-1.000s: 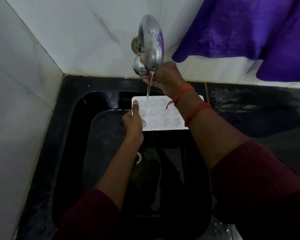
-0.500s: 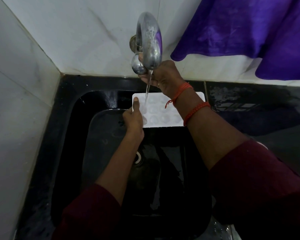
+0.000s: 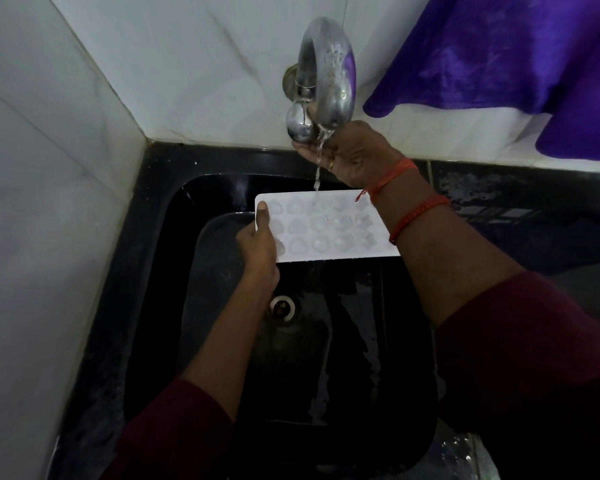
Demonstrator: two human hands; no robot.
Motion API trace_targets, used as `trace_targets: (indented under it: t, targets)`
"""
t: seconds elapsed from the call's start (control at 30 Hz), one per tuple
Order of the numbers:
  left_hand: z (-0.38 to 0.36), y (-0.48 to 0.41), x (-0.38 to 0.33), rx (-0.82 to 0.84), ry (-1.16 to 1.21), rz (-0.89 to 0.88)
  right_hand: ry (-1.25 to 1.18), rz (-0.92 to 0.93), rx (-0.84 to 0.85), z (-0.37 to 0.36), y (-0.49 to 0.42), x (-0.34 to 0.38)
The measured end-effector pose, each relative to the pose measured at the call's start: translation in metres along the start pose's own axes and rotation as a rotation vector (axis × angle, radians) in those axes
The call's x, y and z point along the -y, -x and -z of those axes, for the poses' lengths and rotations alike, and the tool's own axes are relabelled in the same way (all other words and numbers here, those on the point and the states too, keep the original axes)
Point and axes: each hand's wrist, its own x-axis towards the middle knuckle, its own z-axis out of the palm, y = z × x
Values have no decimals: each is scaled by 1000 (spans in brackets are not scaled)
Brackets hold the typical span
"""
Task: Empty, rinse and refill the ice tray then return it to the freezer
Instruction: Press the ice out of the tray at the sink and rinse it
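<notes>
A white ice tray (image 3: 329, 233) with several shaped cells is held level over the black sink (image 3: 146, 306). My left hand (image 3: 258, 242) grips its left edge, thumb lying on top. A thin stream of water (image 3: 317, 168) falls from the chrome tap (image 3: 329, 74) onto the tray's far edge. My right hand (image 3: 354, 154) is raised under the tap, its fingers curled around the round tap knob (image 3: 300, 124). My right forearm crosses over the tray's right end and hides part of it.
The sink's drain (image 3: 281, 306) lies below the tray. White marble walls stand at the left and back. A purple cloth (image 3: 499, 57) hangs at the upper right above a wet black counter (image 3: 534, 220).
The tray has stayed under the running stream in my left hand, and my right hand has kept its hold at the tap knob. Only the view has shifted slightly.
</notes>
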Motion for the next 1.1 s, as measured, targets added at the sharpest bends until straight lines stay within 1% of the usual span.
trace_targets:
  t: [0.2,0.4,0.5,0.6,0.67,0.7,0.77,0.83,0.87,0.9,1.0,1.1]
  targets:
    - [26,3,-2,-34,-20,-9,-39,-2,7,-2,-4,-3]
    - [54,8,-4,-54,0,-2,-104,36,19,-3,2,-7]
    - [64,11,-3,-65,15,5,-35,46,14,-3,4,-11]
    - [75,15,-3,-62,24,2,89,38,-29,-2,8,-24]
    - [82,17,-3,-67,20,-3,200,63,-111,1,13,-37]
    - [86,18,-3,-70,17,-6,277,103,-161,4,17,-44]
    - [94,21,-3,-80,17,-7,480,257,-223,13,27,-60]
    - [101,24,-3,-82,26,-9,836,460,-266,26,42,-76]
    - [105,25,-3,-86,31,-11,1001,538,-293,32,50,-83]
    - [110,27,-3,-91,33,-12,1104,576,-311,37,60,-90]
    - [122,34,-2,-100,36,-9,1244,600,-264,54,84,-112]
    - [131,42,1,-118,23,-4,1357,545,-199,68,107,-133]
